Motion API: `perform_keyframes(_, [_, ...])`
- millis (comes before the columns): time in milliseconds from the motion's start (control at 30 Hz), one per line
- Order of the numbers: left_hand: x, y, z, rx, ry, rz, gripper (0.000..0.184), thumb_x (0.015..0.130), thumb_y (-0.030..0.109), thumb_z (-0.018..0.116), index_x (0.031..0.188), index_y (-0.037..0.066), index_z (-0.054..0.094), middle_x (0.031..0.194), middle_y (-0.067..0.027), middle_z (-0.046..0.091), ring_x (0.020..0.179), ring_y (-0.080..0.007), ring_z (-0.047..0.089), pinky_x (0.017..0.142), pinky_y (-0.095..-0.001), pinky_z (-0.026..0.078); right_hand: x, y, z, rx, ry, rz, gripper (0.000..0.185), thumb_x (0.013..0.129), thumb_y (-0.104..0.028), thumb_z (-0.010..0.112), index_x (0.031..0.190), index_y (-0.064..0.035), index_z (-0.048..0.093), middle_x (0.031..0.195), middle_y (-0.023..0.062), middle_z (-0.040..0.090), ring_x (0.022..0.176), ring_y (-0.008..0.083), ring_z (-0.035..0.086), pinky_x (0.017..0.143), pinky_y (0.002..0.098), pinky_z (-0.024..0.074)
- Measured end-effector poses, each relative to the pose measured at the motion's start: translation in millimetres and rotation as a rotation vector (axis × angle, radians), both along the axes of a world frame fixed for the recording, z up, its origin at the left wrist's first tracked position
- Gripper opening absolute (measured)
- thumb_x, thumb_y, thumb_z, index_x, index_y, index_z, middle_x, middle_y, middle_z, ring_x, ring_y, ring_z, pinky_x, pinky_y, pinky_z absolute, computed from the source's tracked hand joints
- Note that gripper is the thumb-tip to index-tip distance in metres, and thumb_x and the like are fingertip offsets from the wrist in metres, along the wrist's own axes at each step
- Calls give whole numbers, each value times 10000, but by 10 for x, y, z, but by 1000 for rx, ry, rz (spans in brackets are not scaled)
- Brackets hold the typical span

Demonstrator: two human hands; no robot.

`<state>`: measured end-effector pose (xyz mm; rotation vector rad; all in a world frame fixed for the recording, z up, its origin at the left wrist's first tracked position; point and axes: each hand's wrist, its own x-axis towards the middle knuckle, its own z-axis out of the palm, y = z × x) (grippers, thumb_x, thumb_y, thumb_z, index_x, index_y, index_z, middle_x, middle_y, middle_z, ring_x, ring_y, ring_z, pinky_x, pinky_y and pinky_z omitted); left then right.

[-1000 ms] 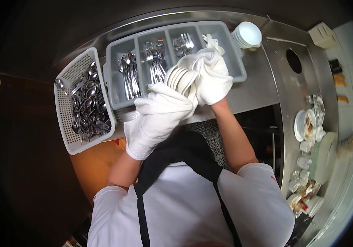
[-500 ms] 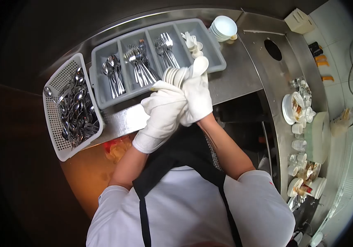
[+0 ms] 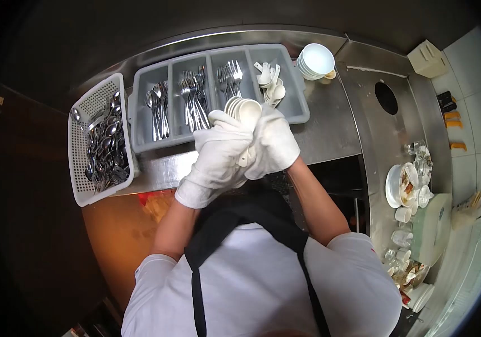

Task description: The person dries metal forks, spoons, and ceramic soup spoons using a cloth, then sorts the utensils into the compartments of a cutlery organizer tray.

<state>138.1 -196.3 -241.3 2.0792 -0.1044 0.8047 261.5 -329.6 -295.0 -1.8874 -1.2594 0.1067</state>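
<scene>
Both my hands wear white gloves and meet in front of the grey cutlery tray [image 3: 181, 141]. A fanned bunch of white soup spoons [image 3: 249, 114] is gripped in my left hand [image 3: 218, 151], bowls upward. Against that bunch, my right hand [image 3: 274, 140] closes round the front spoon's middle; a handle end shows below, between the gloves. My right fingertips are partly hidden. More white spoons [image 3: 277, 92] lie in the tray's right compartment. Metal spoons [image 3: 157, 106] and forks [image 3: 194, 101] fill its other compartments.
A white perforated basket [image 3: 75, 163] heaped with metal cutlery [image 3: 105, 143] stands left of the tray. Stacked pale bowls [image 3: 316, 60] sit at its right. Farther right are a round counter hole [image 3: 386, 98] and used dishes [image 3: 400, 185].
The single spoon beside my right hand has left it, and another white spoon shows in the right compartment. My right hand has drawn back to the bunch. The view has shifted slightly.
</scene>
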Motion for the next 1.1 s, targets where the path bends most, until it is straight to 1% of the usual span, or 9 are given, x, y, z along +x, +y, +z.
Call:
perform_keyframes(100, [153,-210,-567,-830,229,124,158,741,-74,683,724,44,581,737,-18,601,640,-109,587,587,-254,479,155,84,107,75,387,-79,213,893,-51,583,1095,7,622,886,123,683,769,258,672,715,345,543])
perform_keyframes(400, [194,-209,-465,-658,190,-267,131,785,-81,611,745,44,609,740,-12,578,611,-62,529,502,-236,408,641,152,-71,295,-230,-425,156,907,-79,663,1048,-13,668,958,93,685,848,180,652,799,320,534])
perform_keyframes(500, [234,-117,-134,133,132,-103,166,797,-77,600,707,57,562,695,-4,529,594,-65,518,491,-230,389,415,292,-419,628,984,-482,175,978,-135,581,1099,-26,646,941,76,666,874,180,645,805,315,531])
perform_keyframes(567, [223,-91,-77,-32,208,-101,166,805,-73,600,716,60,554,673,-4,499,588,-78,519,494,-231,385,226,180,-230,113,362,-228,195,879,-199,601,976,-34,640,915,108,651,904,241,623,785,366,497])
perform_keyframes(633, [222,-126,-362,-1139,408,-304,140,813,-59,607,747,59,569,659,-11,479,584,-99,526,498,-241,385,131,75,186,-189,-196,-3,204,818,-208,594,922,-38,638,890,130,631,911,274,607,776,381,475])
perform_keyframes(767, [274,-112,-94,209,23,174,77,794,18,644,769,35,573,665,-71,477,590,-158,546,516,-246,402,159,57,387,-731,-804,-113,199,820,-153,553,935,-11,633,891,172,621,963,308,608,757,359,485])
perform_keyframes(833, [210,-28,99,379,62,127,107,757,51,656,731,29,554,681,-88,522,597,-189,565,523,-296,424,187,34,224,-794,-1314,-105,193,816,-128,548,929,4,631,894,188,617,978,318,606,732,329,493])
perform_keyframes(1033, [179,61,-15,700,225,-43,158,735,164,679,696,81,551,652,-108,512,598,-241,562,522,-354,439,88,111,420,-171,-458,-205,91,809,-89,604,826,-9,643,873,203,665,759,320,647,627,383,520])
perform_keyframes(1100, [233,-38,-438,274,3,26,143,721,88,681,675,61,548,595,-49,447,547,-175,518,476,-333,405,179,184,287,259,-23,-315,66,830,-84,621,809,-26,643,838,198,653,727,299,645,634,365,527])
